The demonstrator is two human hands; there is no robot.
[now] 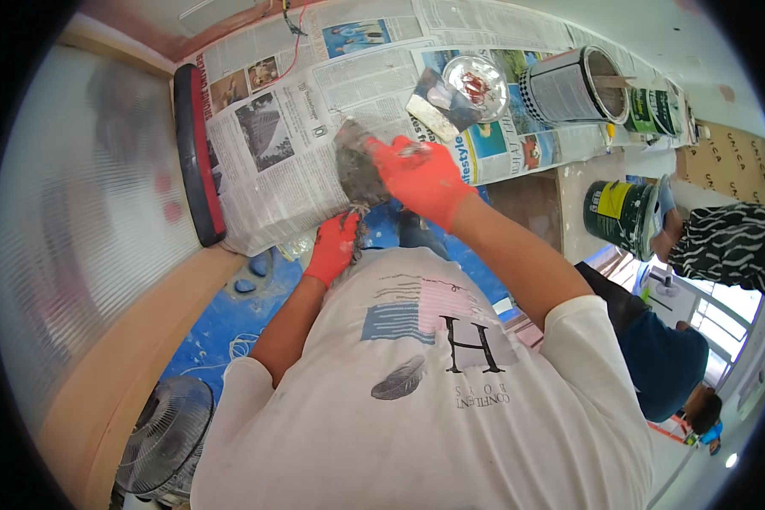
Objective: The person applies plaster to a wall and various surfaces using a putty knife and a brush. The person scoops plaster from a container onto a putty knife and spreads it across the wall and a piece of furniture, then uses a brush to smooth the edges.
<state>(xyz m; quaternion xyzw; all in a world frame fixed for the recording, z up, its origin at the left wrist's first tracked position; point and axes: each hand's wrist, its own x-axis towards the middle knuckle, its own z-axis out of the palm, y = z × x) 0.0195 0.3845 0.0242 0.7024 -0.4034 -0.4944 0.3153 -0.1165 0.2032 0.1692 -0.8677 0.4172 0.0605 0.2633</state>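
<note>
Both my hands wear orange-red gloves. My right hand [416, 174] is closed on a dark grey, smeared flat piece [361, 174] over the newspaper-covered surface [382, 76]; I cannot make out its kind. Grey dirt marks the glove's fingers. Lower and to the left, my left hand [336, 245] is curled near the front edge of the newspaper, beside the lower end of the grey piece. Its fingertips are dark with grime, and what they hold, if anything, is hidden.
A clear round lid with reddish smears [476, 89], a white block [433, 117] and an opened paint can [574, 85] stand on the newspaper. A black-and-red bar [197, 153] lies left. Below are a dark green bucket [618, 217] and a fan [166, 438]. People [667, 365] are at right.
</note>
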